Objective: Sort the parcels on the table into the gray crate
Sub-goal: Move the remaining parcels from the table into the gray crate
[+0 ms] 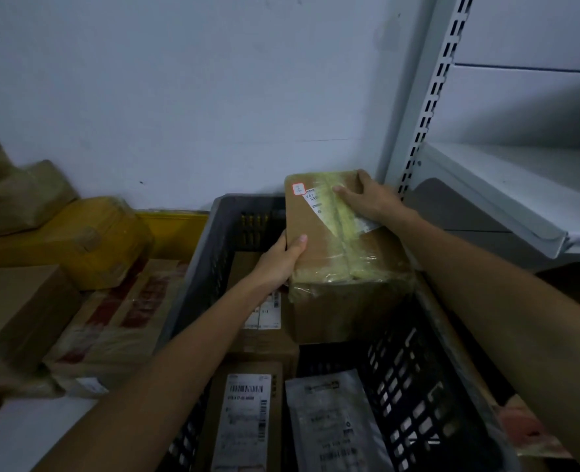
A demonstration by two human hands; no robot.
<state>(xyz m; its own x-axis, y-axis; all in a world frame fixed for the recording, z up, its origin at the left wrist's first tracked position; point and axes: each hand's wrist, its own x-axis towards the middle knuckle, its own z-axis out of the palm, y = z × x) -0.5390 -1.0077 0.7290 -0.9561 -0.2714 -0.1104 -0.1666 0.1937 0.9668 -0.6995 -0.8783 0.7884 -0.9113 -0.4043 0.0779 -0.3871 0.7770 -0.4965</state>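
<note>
At the left of the frame, unsorted parcels [77, 301] lie on the table [19, 434]. In the centre, the left hand [281, 257] grips the near-left edge of a taped box [333, 260] and the right hand [367, 199] clasps its far corner, above the gray crate [196, 274]. It is best lowered level into the gap on the crate's right side, with the fingers slipping out last.

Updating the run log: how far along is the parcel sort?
Done: at least three parcels lie in the gray crate: a labelled box, a gray mailer and another box further back. In hand: the left hand and right hand grip a taped box at the crate's far end. Left: the table beside it holds a yellow parcel, a red-taped box, a plain brown box and more behind.
</note>
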